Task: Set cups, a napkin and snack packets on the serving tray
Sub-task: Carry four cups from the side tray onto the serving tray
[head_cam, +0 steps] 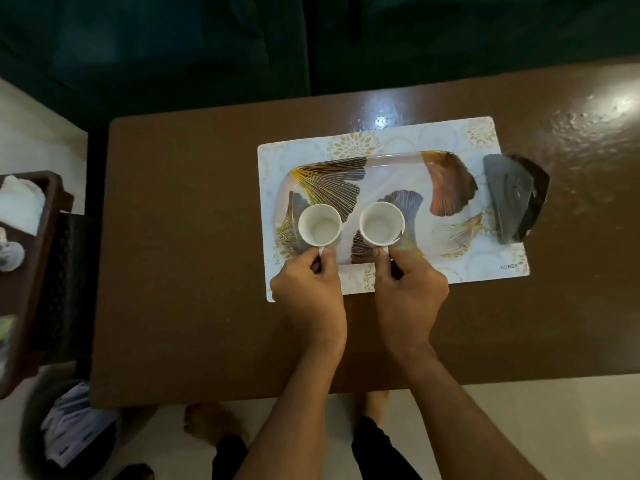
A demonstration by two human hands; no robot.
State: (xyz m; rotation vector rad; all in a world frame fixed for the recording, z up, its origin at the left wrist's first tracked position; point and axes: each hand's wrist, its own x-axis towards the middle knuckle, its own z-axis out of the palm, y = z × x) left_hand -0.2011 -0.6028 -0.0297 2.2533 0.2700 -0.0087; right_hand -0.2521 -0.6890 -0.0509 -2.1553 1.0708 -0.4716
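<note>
Two empty white cups stand upright side by side on the near left part of the serving tray (394, 161), a clear tray printed with fan-shaped leaves. My left hand (310, 292) pinches the handle of the left cup (319, 225). My right hand (410, 289) pinches the handle of the right cup (381, 223). The tray lies on a white patterned placemat (485, 268) on the brown table (180, 271). Whether the cups rest on the tray or hover just above it is not clear.
A dark grey holder (512, 199) stands at the tray's right end. A brown basket (31, 271) at the far left holds white napkins (19, 206) and other items. A dark bin with packets (69, 434) sits on the floor at lower left. A dark green sofa lies behind the table.
</note>
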